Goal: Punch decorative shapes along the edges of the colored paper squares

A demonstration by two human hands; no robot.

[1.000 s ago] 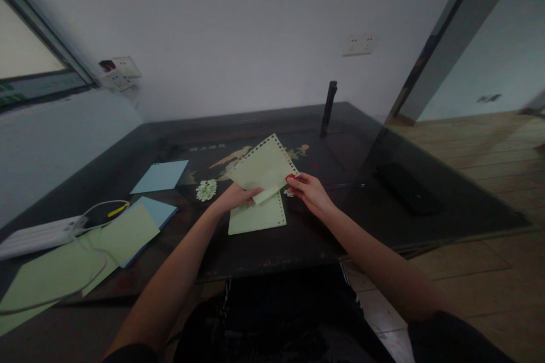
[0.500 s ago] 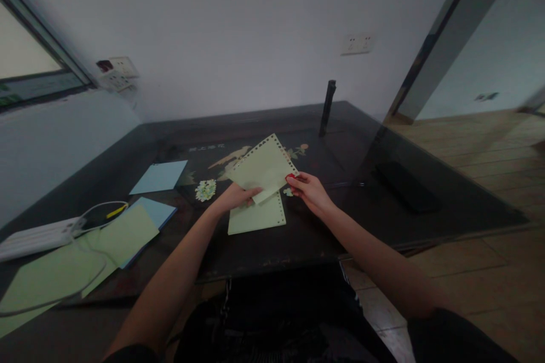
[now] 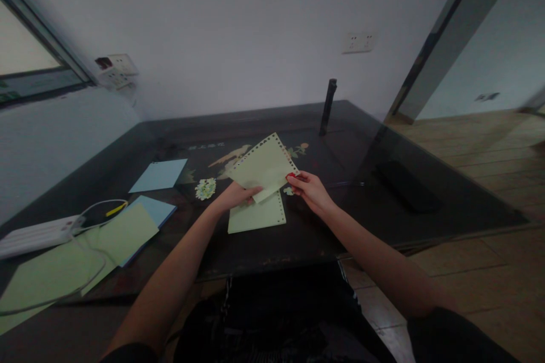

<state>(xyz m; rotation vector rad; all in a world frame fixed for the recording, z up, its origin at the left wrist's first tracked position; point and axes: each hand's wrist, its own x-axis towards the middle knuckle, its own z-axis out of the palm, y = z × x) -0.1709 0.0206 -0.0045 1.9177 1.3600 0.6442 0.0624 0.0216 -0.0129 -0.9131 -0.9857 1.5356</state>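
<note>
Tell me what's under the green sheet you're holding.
Another green sheet lies flat on the table under the held sheet; its far edge is covered.

dark table [image 3: 298,238] with paper sheets [image 3: 256,216]

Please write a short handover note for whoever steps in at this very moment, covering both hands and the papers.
Left hand: pinching the lower edge of the raised green sheet.
Right hand: holding a small red tool at that sheet's right edge.
Below them a second green sheet lies flat on the dark table.
Done: the raised sheet shows punched holes along two edges.
Left: I cannot tell whether more edges are wanted. Spare blue and green sheets lie at the left.
</note>
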